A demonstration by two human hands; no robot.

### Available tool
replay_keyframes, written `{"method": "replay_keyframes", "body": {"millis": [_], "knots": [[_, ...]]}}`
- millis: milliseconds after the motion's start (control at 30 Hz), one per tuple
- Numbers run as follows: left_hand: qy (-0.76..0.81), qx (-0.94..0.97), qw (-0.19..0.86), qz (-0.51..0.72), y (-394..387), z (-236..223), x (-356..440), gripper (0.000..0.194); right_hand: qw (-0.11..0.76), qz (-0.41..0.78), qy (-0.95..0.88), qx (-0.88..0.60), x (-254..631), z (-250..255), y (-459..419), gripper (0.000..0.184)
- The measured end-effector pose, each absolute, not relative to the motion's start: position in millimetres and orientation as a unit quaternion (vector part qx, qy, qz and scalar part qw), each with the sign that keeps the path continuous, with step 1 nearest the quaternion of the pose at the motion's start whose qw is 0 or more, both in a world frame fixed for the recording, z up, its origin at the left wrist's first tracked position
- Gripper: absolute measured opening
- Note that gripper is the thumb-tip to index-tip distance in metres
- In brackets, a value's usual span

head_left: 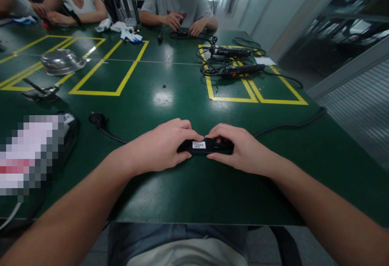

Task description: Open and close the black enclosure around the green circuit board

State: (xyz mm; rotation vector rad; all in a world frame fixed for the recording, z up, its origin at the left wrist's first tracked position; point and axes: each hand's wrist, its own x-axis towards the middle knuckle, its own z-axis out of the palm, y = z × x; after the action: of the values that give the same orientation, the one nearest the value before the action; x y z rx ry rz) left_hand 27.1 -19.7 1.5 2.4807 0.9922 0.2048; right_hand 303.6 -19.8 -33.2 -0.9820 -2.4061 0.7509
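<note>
Left hand: my left grip is closed on the left end of the black box, thumb on the near edge, fingertips on the far one.
Right hand: my right grip is closed on the same box, nearer its right end.
Black box: between my two hands, down low by the near side of the green desk. A white sticker is on top; the words are too small for me to read.
Plug: on the desk, left of my left hand, with a black cord going to that hand.
Right cord: lies on the desk past my right hand.
Bowl: shiny metal, far left, over some yellow tape.
Black tools: two, far right, by messy cords.
Person: sits across from me, both hands at a small dark thing.
</note>
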Motion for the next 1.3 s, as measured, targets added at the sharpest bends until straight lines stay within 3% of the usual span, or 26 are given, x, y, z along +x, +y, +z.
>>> {"method": "replay_keyframes", "body": {"millis": [233, 433, 567, 700, 767, 867, 1067, 1300], "knots": [[0.352, 0.892, 0.265, 0.103, -17.6, 1.7, 24.2, 0.043, 0.206, 0.266, -0.870, -0.360, 302.4, -32.7, -18.6, 0.026], [0.394, 0.851, 0.283, 0.202, -8.7, -7.1, 20.1, 0.029, 0.229, 0.308, -0.826, -0.414, 303.0, -34.4, -18.9, 0.049], [0.454, 0.850, 0.201, 0.176, -2.1, -17.9, 21.7, 0.016, 0.213, 0.309, -0.834, -0.404, 302.5, -34.8, -18.3, 0.027], [0.438, 0.865, 0.202, 0.137, -0.5, -18.6, 22.5, 0.014, 0.197, 0.280, -0.856, -0.388, 302.3, -33.7, -17.4, 0.010], [0.429, 0.872, 0.184, 0.149, -2.5, -14.1, 20.9, 0.020, 0.194, 0.277, -0.858, -0.386, 302.3, -33.0, -17.5, 0.008], [0.455, 0.868, 0.152, 0.133, -8.9, -3.9, 17.7, 0.013, 0.193, 0.266, -0.862, -0.387, 302.2, -31.9, -19.1, 0.006], [0.448, 0.864, 0.228, -0.004, -21.4, 8.7, 20.4, 0.014, 0.204, 0.258, -0.862, -0.387, 302.1, -32.6, -22.1, 0.008], [0.435, 0.859, 0.269, 0.021, -19.3, 11.8, 20.7, 0.010, 0.226, 0.254, -0.863, -0.373, 302.9, -30.3, -23.4, 0.006]]}}
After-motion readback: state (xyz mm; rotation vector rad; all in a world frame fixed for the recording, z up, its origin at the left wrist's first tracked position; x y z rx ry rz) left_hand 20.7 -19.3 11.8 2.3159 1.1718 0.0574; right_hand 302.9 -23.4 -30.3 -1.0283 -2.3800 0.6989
